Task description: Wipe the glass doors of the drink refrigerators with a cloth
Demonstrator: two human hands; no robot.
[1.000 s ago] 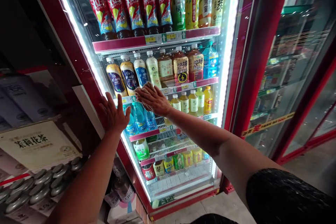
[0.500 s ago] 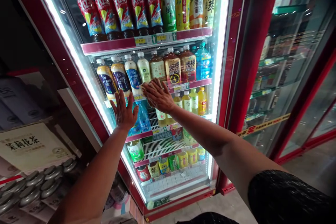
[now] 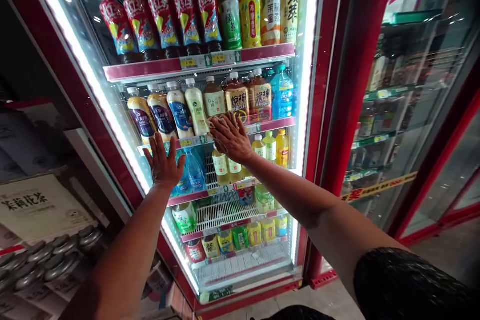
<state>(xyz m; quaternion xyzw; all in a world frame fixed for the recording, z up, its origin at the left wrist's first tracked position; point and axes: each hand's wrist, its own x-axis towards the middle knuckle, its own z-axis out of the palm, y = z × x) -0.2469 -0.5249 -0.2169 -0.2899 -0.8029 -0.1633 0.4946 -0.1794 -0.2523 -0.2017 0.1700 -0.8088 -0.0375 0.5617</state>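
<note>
My right hand [image 3: 231, 139] lies against the glass door [image 3: 258, 210] of a lit drinks cooler, fingers spread over a tan cloth [image 3: 220, 120] that it presses to the pane. The cloth shows just past the fingertips, in front of the second shelf's brown bottles [image 3: 237, 97]. My left hand [image 3: 164, 162] is open, its palm flat on the same glass lower left, over the blue water bottles [image 3: 195, 172]. It holds nothing.
The cooler has a red frame [image 3: 339, 85] and several shelves of bottles, red-labelled ones [image 3: 165, 15] on top. A second glass-door cooler [image 3: 405, 100] stands to the right. At left are a printed carton [image 3: 37, 207] and several silver can tops [image 3: 48, 260].
My right hand has slid the cloth rightwards across the glass, from the white bottles to the brown ones. My left hand has moved from the red frame's edge onto the pane.
</note>
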